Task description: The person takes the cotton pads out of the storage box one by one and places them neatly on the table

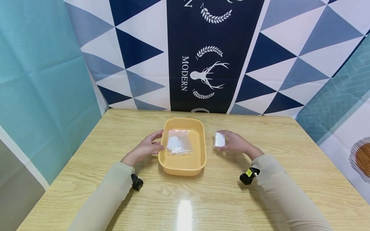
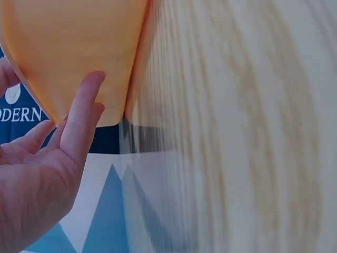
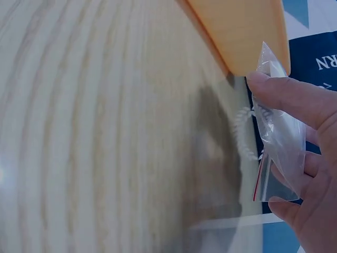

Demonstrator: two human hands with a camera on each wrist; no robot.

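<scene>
My left hand (image 1: 146, 147) is at the left side of a yellow plastic basin (image 1: 183, 169), holding it with the thumb over the rim and fingers along the outer wall. In the left wrist view, fingers (image 2: 84, 105) lie against the outside of the basin. Inside it lie clear zip bags (image 1: 180, 144) with something white in them. To the right of the basin, my right hand (image 1: 235, 143) grips a small clear zip bag (image 3: 281, 132) between thumb and fingers. A folded white content shows through the plastic, and a red seal line runs along one edge.
The wood-grain table (image 1: 225, 199) carries the basin near its back edge. Behind it hangs a patterned cloth (image 1: 141, 57) with triangles and a deer head. Black wrist cameras (image 1: 136, 182) sit under both sleeves. A light-blue cloth (image 1: 43, 83) hangs at the left.
</scene>
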